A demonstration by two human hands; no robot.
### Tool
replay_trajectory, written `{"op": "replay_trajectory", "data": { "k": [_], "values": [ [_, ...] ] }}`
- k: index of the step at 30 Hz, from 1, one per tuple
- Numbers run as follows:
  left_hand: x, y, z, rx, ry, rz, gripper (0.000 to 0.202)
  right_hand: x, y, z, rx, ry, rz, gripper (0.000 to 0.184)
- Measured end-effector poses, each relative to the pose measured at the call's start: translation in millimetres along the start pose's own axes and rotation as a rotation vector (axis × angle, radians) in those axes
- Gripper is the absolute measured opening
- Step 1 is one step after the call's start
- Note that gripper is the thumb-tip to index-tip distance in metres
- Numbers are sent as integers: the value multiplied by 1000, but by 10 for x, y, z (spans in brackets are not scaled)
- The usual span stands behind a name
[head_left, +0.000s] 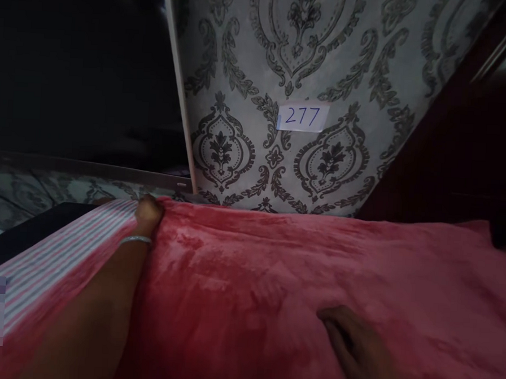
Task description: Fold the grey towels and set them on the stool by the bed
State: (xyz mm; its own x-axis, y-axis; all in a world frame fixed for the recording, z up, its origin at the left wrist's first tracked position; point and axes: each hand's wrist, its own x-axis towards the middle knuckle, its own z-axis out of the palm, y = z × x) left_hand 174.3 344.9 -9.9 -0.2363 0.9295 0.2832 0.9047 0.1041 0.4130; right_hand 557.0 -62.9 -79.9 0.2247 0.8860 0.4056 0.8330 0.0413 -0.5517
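Note:
A red plush blanket (239, 290) lies spread over the surface in front of me, with a white-and-grey striped cloth (76, 242) along its left side. At the blanket's far edge, my left hand (149, 211), with a pale bracelet at the wrist, is closed over the fabric; its fingertips are hidden. Nearer to me on the right, my right hand (359, 348) is low over the blanket, holding nothing that I can see. Its thumb and forefinger are a little apart, and the other fingers are mostly hidden. Whether it touches the fabric is unclear.
A large dark screen (80, 78) stands at the left, above a black surface (30, 229). Patterned wallpaper (275, 157) bears a paper label (302, 117) reading 277. Dark red furniture (458, 149) rises at the right behind the blanket.

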Motion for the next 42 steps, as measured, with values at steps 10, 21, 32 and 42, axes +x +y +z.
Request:
{"op": "replay_trajectory", "data": {
  "k": [10,21,32,42],
  "values": [
    [-88,-54,-475,66,115,142,36,-46,136,16,-20,-15,-13,38],
    [-343,-262,-645,77,-185,360,39,-8,88,-4,-29,-29,4,41],
    [44,149,-272,39,73,-169,41,-9,71,9,-19,12,-62,33],
    [-375,464,-167,222,-26,466,52,37,-12,54,52,19,-39,27]
  ]
}}
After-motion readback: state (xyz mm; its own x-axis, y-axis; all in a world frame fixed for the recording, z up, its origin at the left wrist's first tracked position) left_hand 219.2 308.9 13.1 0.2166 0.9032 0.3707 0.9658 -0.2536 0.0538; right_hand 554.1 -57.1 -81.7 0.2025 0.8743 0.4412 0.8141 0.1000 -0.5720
